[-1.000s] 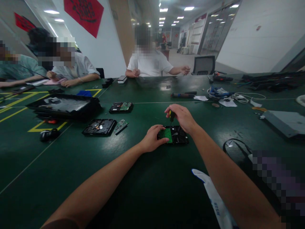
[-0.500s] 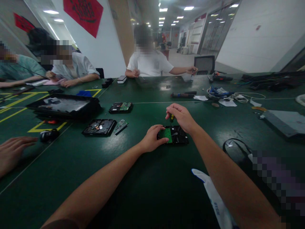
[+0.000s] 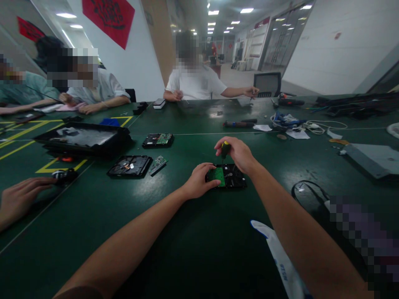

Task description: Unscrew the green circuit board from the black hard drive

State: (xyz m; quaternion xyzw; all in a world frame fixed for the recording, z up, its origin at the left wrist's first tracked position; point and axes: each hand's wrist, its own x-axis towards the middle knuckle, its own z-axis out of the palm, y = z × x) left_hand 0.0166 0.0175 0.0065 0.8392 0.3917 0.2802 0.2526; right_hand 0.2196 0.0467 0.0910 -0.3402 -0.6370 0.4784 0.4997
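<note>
A black hard drive point(image 3: 235, 176) with a green circuit board point(image 3: 216, 177) lies on the dark green table in front of me. My left hand point(image 3: 201, 181) grips the drive's left end, thumb along the near side and fingers at the far side. In my right hand point(image 3: 235, 153) is a screwdriver point(image 3: 225, 148) with a yellow and dark handle, held upright over the drive. Its shaft points down at the board's far edge; whether the tip touches a screw is too small to tell.
Left of my hands lie another hard drive point(image 3: 129, 166), a loose circuit board point(image 3: 158, 165) and a further drive point(image 3: 158, 140). A black tray point(image 3: 84, 137) stands beyond. At far left a co-worker's hand point(image 3: 25, 197) reaches to a small black object point(image 3: 64, 175). A white glove point(image 3: 276, 249) lies near my right forearm.
My right hand's fingers have shifted on the screwdriver, and more of its handle shows. My left hand stays on the hard drive. The co-worker's hand at left has moved right to the black object.
</note>
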